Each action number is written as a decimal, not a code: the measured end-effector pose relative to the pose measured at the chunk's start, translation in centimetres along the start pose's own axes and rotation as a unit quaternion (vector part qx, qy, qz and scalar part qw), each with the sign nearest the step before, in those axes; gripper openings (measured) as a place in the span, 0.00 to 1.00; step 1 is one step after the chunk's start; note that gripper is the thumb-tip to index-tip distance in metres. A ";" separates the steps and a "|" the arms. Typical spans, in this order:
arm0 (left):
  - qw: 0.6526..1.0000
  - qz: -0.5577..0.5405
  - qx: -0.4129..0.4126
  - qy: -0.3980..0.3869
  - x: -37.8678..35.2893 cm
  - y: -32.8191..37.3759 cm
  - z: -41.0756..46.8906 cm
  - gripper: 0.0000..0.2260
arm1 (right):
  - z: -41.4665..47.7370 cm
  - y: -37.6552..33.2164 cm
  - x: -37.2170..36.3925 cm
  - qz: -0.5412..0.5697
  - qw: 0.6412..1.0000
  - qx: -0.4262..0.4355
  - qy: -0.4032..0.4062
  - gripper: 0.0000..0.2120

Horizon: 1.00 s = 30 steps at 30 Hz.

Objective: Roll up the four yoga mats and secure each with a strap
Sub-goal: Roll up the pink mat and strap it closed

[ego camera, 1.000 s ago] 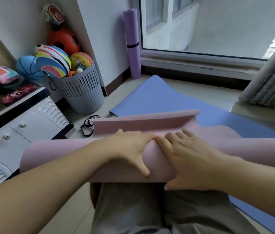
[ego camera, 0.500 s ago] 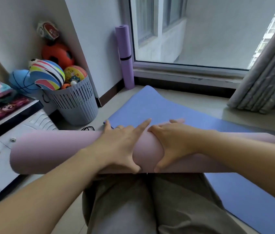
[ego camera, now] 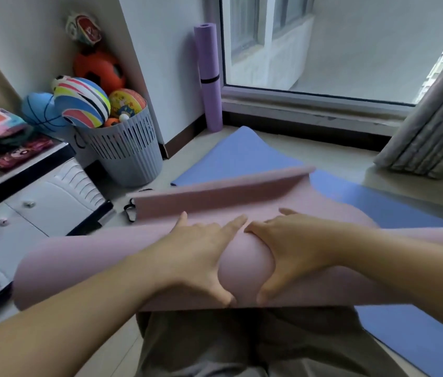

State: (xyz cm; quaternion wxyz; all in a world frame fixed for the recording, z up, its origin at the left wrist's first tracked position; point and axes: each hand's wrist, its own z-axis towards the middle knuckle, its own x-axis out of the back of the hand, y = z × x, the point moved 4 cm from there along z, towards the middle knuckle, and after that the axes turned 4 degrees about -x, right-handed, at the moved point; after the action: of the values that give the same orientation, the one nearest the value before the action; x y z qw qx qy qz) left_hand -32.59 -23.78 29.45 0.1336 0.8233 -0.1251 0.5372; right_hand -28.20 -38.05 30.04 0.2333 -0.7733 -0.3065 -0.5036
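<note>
Both grips are closed on the pink mat (ego camera: pixel 92 262). On my feed the left grip (ego camera: pixel 201 257) lies over the top of the roll, fingers spread forward and thumb hooked down the near side. The right grip (ego camera: pixel 293 251) cups the roll just beside it, thumb likewise tucked low, and the two forefingers almost touch. The roll runs crosswise in front of grey trousers (ego camera: pixel 215 344). The unrolled tail of the pink mat stretches ahead of the grips, its far edge curled upward.

Under it the blue mat (ego camera: pixel 236 156) lies flat on the floor, reaching toward the window (ego camera: pixel 323 44) and out past the right end of the roll. I see a grey curtain (ego camera: pixel 432 118) bunched at the right of the sill. At the left stands a white cabinet (ego camera: pixel 38 208) with small knobs. Beside it is a slatted grey basket (ego camera: pixel 130 156) piled with balls, a striped ball (ego camera: pixel 81 102) on top. A purple mat (ego camera: pixel 206 50) stands rolled and upright in the corner by the window frame, a black band (ego camera: pixel 210 78) around its middle. Smallest of all, a loose black strap (ego camera: pixel 130 210) lies on the floor just left of the pink mat's tail.
</note>
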 end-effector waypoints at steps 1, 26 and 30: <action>1.000 -0.005 -0.003 -0.003 0.1 -0.3 0.2 0.55 | -0.6 0.0 0.1 -0.029 0.999 -0.010 0.024 0.46; 0.965 0.168 0.053 0.196 0.4 0.1 -0.1 0.56 | 1.5 1.2 -0.1 -0.014 0.978 -0.026 0.204 0.47; 0.951 0.166 0.003 0.261 3.6 -0.1 -1.8 0.46 | 0.1 1.5 3.5 -0.025 0.982 -0.008 0.187 0.46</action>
State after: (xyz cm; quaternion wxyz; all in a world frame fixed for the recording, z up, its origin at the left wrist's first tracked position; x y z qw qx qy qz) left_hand -32.70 -23.26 33.49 0.0674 0.6227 -0.2192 0.7481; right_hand -26.05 -38.21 33.13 0.2674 -0.6591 -0.2727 -0.6479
